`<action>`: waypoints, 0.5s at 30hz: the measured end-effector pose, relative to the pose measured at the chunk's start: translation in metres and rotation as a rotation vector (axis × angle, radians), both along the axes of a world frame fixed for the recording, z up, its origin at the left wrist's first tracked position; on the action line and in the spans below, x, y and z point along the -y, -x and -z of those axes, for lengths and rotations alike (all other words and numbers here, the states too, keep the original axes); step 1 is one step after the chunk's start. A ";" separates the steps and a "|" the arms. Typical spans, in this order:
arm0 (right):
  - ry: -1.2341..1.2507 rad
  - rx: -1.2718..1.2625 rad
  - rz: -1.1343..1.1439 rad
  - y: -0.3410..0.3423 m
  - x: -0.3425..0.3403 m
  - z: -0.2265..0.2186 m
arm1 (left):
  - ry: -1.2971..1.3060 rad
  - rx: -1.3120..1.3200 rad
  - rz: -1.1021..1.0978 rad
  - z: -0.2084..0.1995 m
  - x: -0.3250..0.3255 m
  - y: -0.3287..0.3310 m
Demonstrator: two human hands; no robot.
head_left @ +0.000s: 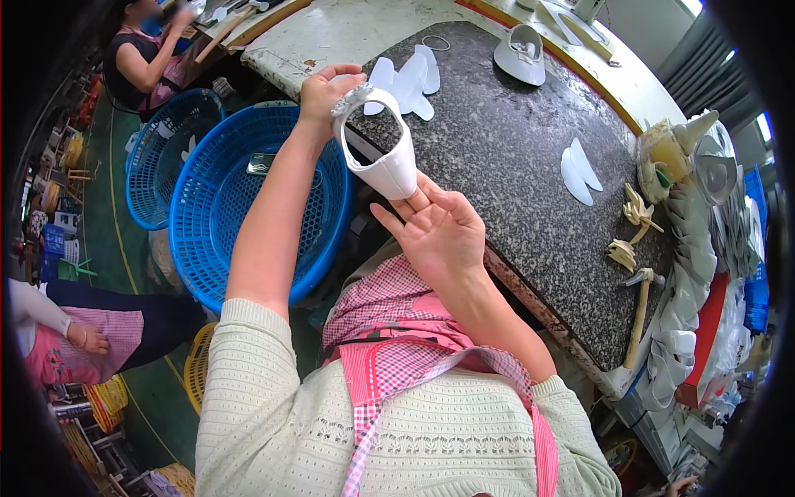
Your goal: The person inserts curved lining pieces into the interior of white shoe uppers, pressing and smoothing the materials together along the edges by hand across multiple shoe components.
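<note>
A white shoe upper (389, 172) with a wide oval opening hangs in the air between my hands, over the near left edge of the stone slab. My left hand (325, 95) pinches it at the far end, where a band of sparkling silver trim (352, 98) runs. Palm up, my right hand (440, 228) holds the rounded near end, its fingertips partly hidden by the upper. Several white insole-shaped pieces (407, 83) lie on the slab just beyond the upper.
The dark speckled slab (530, 199) carries another white upper (520, 58), two white pieces (577, 176), a hammer (642, 311) and scraps (636, 211). Uppers are stacked (691, 248) at right. A blue basket (186, 224) with a phone (260, 164) stands left. Two other people are at left.
</note>
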State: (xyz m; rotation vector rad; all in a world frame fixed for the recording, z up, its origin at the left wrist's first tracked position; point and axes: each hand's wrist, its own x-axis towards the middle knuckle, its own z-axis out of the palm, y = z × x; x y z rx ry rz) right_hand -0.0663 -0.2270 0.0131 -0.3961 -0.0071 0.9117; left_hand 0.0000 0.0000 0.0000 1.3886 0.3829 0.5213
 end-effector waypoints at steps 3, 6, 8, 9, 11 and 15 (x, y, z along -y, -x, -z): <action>-0.081 -0.089 0.024 0.004 -0.003 -0.003 | 0.001 -0.004 0.019 -0.003 -0.002 -0.001; -0.103 -0.103 0.011 0.005 0.002 -0.004 | 0.097 0.041 0.043 0.002 0.000 -0.006; -0.113 -0.076 -0.002 0.003 0.004 -0.003 | 0.079 0.042 0.043 0.004 0.002 -0.012; -0.095 -0.080 0.011 0.006 0.007 -0.003 | 0.068 0.015 0.049 0.006 0.006 -0.011; -0.045 -0.034 0.026 0.005 0.004 -0.006 | 0.065 0.030 0.054 -0.001 0.000 -0.016; -0.076 -0.015 0.034 0.008 0.000 -0.009 | 0.018 0.024 0.051 -0.019 0.008 -0.005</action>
